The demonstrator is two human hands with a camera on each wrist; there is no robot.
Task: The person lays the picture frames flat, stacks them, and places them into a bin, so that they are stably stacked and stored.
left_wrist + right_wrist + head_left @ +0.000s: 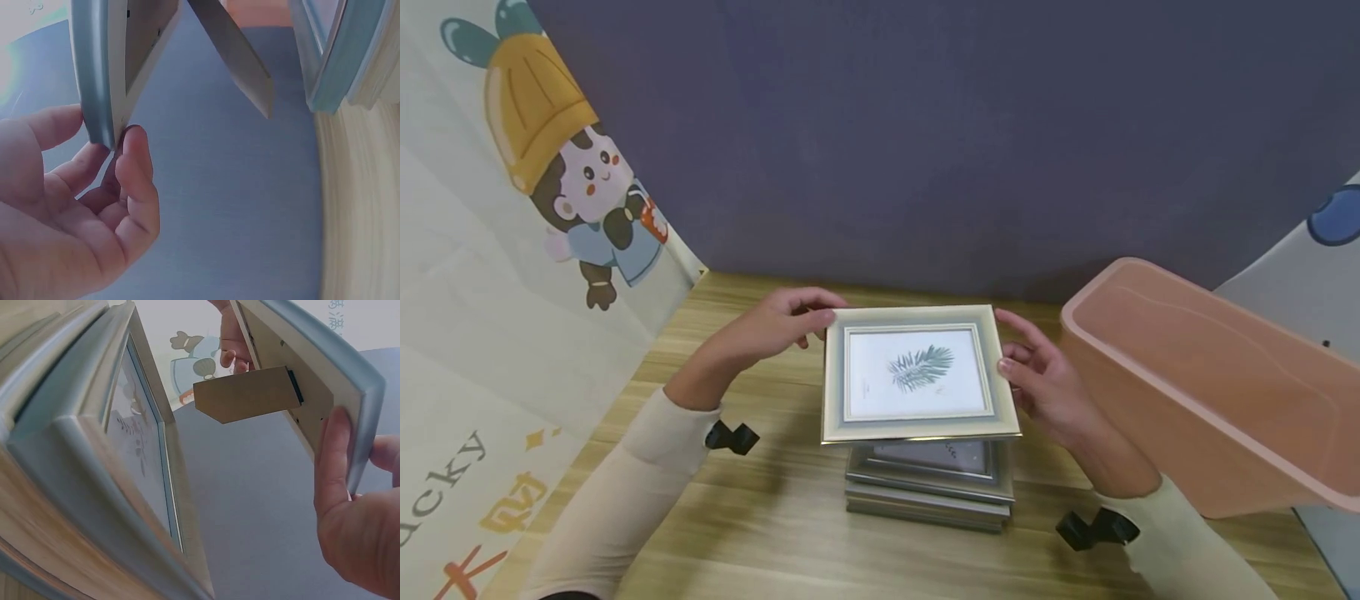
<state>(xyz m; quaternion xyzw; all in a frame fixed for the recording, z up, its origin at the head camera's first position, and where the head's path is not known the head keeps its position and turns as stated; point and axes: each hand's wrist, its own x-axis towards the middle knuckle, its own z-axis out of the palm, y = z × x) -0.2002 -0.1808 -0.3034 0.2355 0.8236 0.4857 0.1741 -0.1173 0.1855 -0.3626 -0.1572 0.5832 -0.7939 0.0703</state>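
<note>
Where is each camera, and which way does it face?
Head: on the head, facing forward and down at the cream-and-grey rectangular picture frame; left hand, right hand, cream sleeves show.
Left wrist: mounted there, facing the frame's edge; left hand shows.
Right wrist: mounted there, facing the frame's back; both hands show.
Wrist views share its flat brown stand and the grey frame stack.

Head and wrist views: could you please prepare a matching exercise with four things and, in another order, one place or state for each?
1. Leaf picture frame
2. Stack of frames
3. Back support
4. Box

A. Pink-orange, on the right side
B. Sticking out behind a raised frame
C. Gripped by the left hand and the right hand
D. Lying beneath the raised frame

Pairs: 1-C, 2-D, 3-B, 4-A
</note>
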